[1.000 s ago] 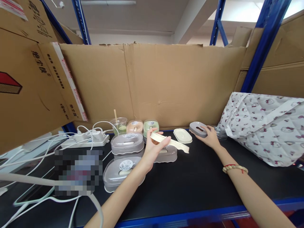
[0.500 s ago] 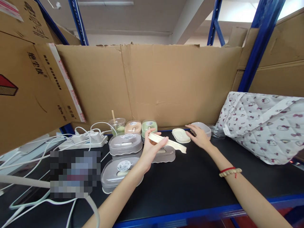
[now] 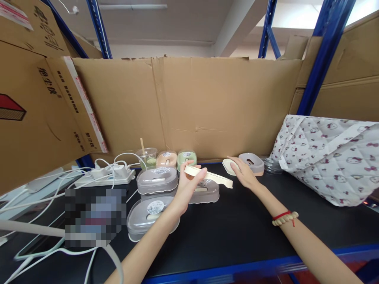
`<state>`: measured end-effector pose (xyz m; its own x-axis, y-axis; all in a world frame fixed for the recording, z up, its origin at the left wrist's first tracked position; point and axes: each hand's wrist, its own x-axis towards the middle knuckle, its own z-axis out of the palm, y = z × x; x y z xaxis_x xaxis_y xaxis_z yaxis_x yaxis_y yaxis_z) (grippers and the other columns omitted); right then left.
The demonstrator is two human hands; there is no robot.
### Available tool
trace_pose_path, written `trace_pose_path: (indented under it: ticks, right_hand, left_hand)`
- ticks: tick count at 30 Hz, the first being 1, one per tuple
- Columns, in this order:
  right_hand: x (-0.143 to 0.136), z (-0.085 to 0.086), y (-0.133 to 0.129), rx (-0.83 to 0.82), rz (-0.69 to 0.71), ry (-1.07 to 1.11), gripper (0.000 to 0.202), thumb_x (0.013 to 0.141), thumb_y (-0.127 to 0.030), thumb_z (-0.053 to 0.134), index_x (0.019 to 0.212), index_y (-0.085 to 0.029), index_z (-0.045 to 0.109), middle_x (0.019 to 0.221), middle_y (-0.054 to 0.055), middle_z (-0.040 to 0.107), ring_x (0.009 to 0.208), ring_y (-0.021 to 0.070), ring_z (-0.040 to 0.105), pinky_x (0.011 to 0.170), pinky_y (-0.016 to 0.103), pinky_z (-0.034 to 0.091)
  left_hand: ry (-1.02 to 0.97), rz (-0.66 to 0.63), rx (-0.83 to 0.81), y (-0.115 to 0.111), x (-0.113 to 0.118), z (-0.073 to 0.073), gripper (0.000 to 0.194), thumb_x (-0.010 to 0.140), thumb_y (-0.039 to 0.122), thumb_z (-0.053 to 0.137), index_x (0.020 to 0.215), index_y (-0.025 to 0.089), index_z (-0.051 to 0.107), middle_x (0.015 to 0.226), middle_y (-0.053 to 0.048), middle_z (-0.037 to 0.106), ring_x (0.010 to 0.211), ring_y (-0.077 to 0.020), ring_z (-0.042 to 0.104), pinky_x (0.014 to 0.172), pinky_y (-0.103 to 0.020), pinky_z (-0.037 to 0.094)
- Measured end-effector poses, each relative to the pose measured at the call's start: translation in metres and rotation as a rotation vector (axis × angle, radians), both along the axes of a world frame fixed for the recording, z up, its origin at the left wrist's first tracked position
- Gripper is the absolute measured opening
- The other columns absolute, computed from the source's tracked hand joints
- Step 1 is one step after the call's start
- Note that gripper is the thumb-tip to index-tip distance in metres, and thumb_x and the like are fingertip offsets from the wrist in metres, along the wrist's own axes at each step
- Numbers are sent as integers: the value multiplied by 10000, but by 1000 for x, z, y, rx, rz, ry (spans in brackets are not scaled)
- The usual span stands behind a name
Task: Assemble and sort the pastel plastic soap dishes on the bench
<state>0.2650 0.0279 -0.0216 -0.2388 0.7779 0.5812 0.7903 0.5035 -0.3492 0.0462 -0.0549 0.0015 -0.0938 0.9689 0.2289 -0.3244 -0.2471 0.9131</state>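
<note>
Head view. The left hand (image 3: 186,190) is closed, thumb opposed to fingers, on a long cream plastic piece with a notched lower edge (image 3: 214,178). The piece is held raised and slanting, its free end pointing right, above a grey oval box with a translucent cover (image 3: 209,194).

The right hand (image 3: 244,173) reaches to the rear of the black tabletop (image 3: 237,228). Its fingers lie against the right side of a flat cream plastic plate with rounded corners (image 3: 227,165); whether they grip it or merely touch it cannot be told. The wrist bears a bracelet of beige beads and red cord (image 3: 286,218).

Just right of the plate stands a grey rounded container with a dark slot in its top (image 3: 251,159), a peach-toned band showing at its lower right. Beside it are clear plastic pieces (image 3: 272,166), near a white quilted bag with a printed pattern (image 3: 328,157).

Left of centre, a grey oval box with a translucent lid (image 3: 156,182) sits behind a similar one with a round white label (image 3: 140,223). Behind these stand a peach box (image 3: 166,159), a green box (image 3: 185,156) and a clear plastic cup with a stick (image 3: 150,153).
</note>
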Motion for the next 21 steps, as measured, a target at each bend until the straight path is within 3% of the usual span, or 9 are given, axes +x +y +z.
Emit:
trace_pose_path:
  ticks: [4, 7, 9, 12, 15, 18, 21]
  right_hand:
    - [-22, 6, -19, 463, 361, 203, 476, 904, -490, 319, 1195, -170, 519, 1131, 133, 597, 1039, 244, 574, 817, 391, 502]
    - [-44, 8, -38, 648, 570, 148, 502, 868, -487, 412, 1254, -171, 468, 1101, 137, 608, 1027, 250, 586, 799, 385, 519]
    - [-53, 9, -46, 723, 612, 121, 442, 868, -372, 472, 1267, -185, 450, 1046, 117, 637, 977, 222, 617, 783, 346, 534]
    - [-54, 9, -45, 781, 503, 80, 356, 888, -184, 472, 1243, -215, 463, 967, 72, 678, 884, 162, 654, 742, 257, 542]
    - [-40, 7, -32, 781, 228, 22, 309, 908, -156, 434, 1199, -219, 514, 1021, 62, 677, 923, 164, 650, 751, 252, 540]
    - [-21, -1, -13, 684, -42, -73, 364, 895, -115, 363, 1189, -211, 556, 1149, 54, 630, 1024, 181, 612, 802, 285, 531]
    - [-4, -11, 6, 520, -154, -257, 437, 844, -66, 350, 1188, -198, 585, 1188, 51, 608, 1089, 200, 576, 868, 327, 507]
  left_hand:
    - [-26, 38, -35, 1, 1, 2, 677, 550, 471, 767, 1056, 202, 406, 1080, -75, 551, 998, -215, 563, 930, -381, 412]
    - [-34, 3, -21, -1, 2, 2, 658, 561, 494, 759, 1014, 199, 383, 1041, -66, 563, 1000, -212, 562, 946, -378, 404]
    - [-14, -42, -4, 0, 2, -1, 650, 567, 537, 740, 985, 196, 378, 1012, -72, 580, 1005, -231, 567, 949, -401, 404]
    - [54, -76, 35, 5, -1, -3, 717, 550, 577, 723, 1054, 190, 393, 1136, -121, 558, 1091, -276, 538, 973, -433, 393]
    - [257, -66, 72, 6, -5, -2, 843, 613, 536, 691, 1278, 190, 306, 1373, -167, 384, 1253, -303, 405, 1015, -454, 359]
    - [744, 12, 175, 2, -6, -2, 849, 705, 408, 654, 1390, 147, 225, 1465, -168, 241, 1362, -295, 206, 1101, -473, 219]
    - [1272, 21, 279, -1, -3, -9, 694, 742, 244, 635, 1352, 77, 349, 1445, -182, 287, 1385, -302, 93, 1131, -487, 81]
